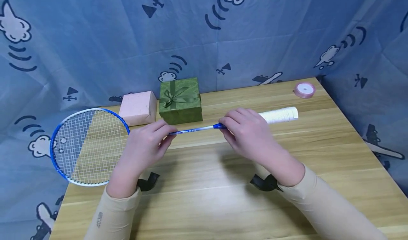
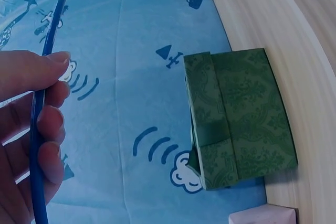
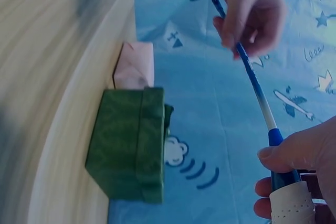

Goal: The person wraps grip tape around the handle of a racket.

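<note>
A blue and white badminton racket [image 1: 197, 129] is held crosswise above the table by both hands. My left hand [image 1: 145, 144] pinches its thin shaft, thumb on one side and fingers on the other, as the left wrist view shows. My right hand [image 1: 250, 135] grips the blue cone at the top of the handle, where the white perforated grip wrap [image 3: 291, 205] begins. The white handle end [image 1: 280, 115] sticks out to the right of that hand. To the left, the strung head [image 1: 92, 148] reaches past the table's left edge, partly hidden by the left hand.
Behind the racket, a green gift box [image 1: 181, 103] with a ribbon bow stands by the blue printed curtain [image 1: 191, 27]. A pink box [image 1: 138, 107] sits just left of it. A pink ribbon spool [image 1: 304, 90] lies at the back right of the wooden table [image 1: 204, 197].
</note>
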Available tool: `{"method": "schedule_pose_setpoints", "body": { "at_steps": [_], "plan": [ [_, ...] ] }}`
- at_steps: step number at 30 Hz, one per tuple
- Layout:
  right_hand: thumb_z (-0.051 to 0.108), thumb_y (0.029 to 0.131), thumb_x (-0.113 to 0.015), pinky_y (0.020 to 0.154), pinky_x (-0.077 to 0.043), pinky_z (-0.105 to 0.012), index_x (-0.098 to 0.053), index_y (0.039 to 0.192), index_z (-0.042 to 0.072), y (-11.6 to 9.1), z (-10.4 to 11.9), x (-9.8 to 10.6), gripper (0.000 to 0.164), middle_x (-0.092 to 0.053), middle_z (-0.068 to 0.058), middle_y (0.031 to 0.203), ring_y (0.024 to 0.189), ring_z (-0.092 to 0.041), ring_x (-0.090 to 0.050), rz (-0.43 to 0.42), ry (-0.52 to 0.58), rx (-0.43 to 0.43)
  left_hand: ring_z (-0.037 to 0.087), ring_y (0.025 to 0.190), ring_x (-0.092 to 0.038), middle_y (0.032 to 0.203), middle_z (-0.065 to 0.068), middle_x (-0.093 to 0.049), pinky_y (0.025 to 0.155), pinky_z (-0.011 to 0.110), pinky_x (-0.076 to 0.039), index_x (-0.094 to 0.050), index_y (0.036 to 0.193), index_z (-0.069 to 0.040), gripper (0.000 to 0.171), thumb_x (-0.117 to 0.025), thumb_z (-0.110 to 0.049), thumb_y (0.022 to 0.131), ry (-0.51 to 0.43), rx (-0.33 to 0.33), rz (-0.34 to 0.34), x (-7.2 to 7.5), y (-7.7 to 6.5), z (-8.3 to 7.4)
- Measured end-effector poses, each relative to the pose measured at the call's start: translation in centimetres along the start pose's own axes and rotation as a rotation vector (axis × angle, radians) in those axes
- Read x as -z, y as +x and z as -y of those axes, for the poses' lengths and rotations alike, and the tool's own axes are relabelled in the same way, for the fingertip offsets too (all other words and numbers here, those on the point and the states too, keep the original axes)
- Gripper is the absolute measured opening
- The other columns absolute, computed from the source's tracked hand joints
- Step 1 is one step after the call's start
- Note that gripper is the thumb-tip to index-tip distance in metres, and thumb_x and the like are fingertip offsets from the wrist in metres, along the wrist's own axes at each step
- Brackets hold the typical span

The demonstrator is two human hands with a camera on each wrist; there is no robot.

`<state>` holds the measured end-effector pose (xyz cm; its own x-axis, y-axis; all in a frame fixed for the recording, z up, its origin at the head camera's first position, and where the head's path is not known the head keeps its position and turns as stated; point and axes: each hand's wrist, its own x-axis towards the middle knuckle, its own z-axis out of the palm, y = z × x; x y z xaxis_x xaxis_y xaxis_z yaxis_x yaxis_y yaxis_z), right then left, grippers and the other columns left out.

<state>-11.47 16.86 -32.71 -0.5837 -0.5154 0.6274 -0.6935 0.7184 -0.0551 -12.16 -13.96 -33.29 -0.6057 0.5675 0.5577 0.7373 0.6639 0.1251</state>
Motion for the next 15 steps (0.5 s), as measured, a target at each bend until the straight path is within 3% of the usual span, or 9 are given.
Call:
{"method": "schedule_pose_setpoints", "body": {
  "at_steps": [5,15],
  "plan": [
    [0.009,0.085,-0.081,0.078,-0.056,-0.046,-0.075,0.098,0.005,-1.5,-1.6,1.4,0.016,-0.074,-0.008,0.093,0.086,-0.029,-0.068,-0.007,0.017,-0.026,0.015,0.063,-0.062,0.087,-0.004,-0.068,0.053,0.033,-0.048,-0.075,0.098,-0.014,0.010,-0.080,-0.014,0.090,0.018,-0.002,-0.005,0.2,-0.1,0.0],
    [0.011,0.080,-0.088,0.072,-0.056,-0.043,-0.078,0.100,0.006,-3.7,-3.3,2.7,0.023,-0.074,-0.007,0.095,0.085,-0.025,-0.066,0.059,0.037,-0.082,0.020,0.080,-0.068,0.088,-0.001,-0.071,0.080,0.040,-0.049,-0.073,0.095,-0.012,0.013,-0.083,-0.014,0.088,0.007,-0.006,0.029,0.1,-0.1,-0.4]
  ]
}}
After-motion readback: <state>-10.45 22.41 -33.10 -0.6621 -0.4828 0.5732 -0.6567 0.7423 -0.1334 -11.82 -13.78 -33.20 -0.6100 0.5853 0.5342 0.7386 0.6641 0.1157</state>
